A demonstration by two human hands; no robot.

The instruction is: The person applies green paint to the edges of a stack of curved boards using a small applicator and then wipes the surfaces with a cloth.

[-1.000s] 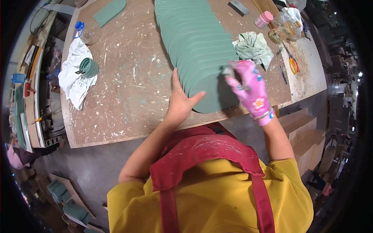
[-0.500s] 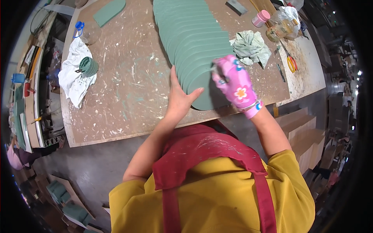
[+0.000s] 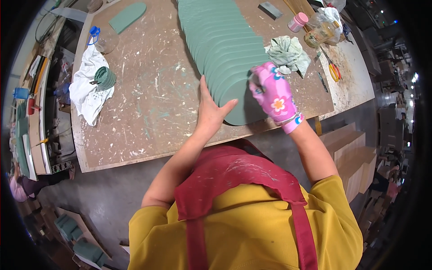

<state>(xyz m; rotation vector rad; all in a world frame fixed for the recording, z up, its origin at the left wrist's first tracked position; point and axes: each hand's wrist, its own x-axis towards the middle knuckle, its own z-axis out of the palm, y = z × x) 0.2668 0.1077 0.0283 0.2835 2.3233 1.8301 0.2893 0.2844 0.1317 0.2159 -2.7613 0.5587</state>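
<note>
A long row of green round-ended panels (image 3: 222, 40) overlaps like shingles down the worktable, its nearest rounded end close to the front edge. My bare left hand (image 3: 211, 108) rests against the left side of the nearest panels, fingers spread forward and thumb lying over the top panel. At the right side of that top panel is my right hand (image 3: 272, 92), in a pink flowered glove. Its fingers are curled closed with the palm side hidden; whatever small thing they pinch cannot be made out. A crumpled, green-stained cloth (image 3: 288, 55) lies just beyond the gloved hand.
On the left lie a white cloth (image 3: 87, 96), a green-coated cup (image 3: 105, 78) and a blue-capped bottle (image 3: 96, 38). One separate green panel (image 3: 128, 17) is at the far left. Toward the right are a pink jar (image 3: 297, 21), a grey block (image 3: 270, 10) and orange-handled scissors (image 3: 334, 71).
The gloved right hand has shifted slightly right and nearer to me along the top panel's side. My left hand stays at the panels' left side. The whole view has shifted a little.
</note>
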